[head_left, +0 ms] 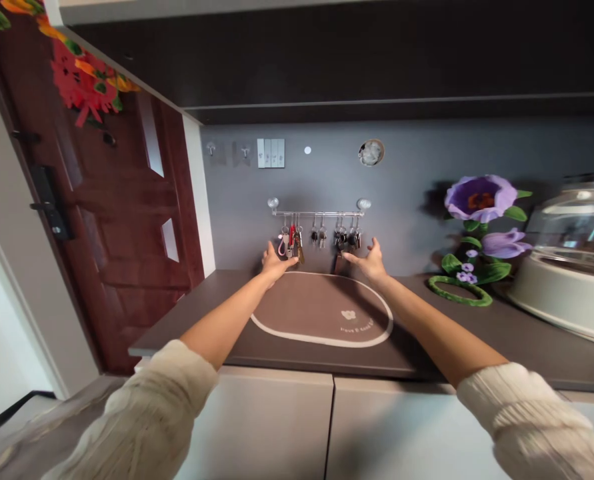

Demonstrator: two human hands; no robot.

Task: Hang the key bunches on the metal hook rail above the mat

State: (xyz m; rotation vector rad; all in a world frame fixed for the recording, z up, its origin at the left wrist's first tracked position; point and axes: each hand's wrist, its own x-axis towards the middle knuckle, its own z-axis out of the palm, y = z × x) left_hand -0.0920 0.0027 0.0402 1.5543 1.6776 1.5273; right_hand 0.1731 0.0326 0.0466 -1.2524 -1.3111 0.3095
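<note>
Several bunches of keys hang from a clear hook rail point(318, 214) fixed to the grey back wall by two round mounts. My left hand point(275, 265) is just below the left key bunch point(291, 241), thumb stretched inward and fingers apart; whether the thumb touches the keys I cannot tell. Mirroring it, my right hand point(370, 262) is under the right key bunch point(345, 237), with thumb and fingers spread and its thumb close to a dark hanging tag. A smaller pair of keys point(319, 235) hangs in between. Below lies a brown oval mat point(307, 307) with a pale border.
On the right of the counter point(441, 347) stand a purple artificial flower point(481, 197) and a white-based appliance with a clear cover point(567, 280). An upper cabinet point(357, 60) overhangs the counter. Light switches point(271, 153) are on the wall; a dark red door point(137, 267) is left.
</note>
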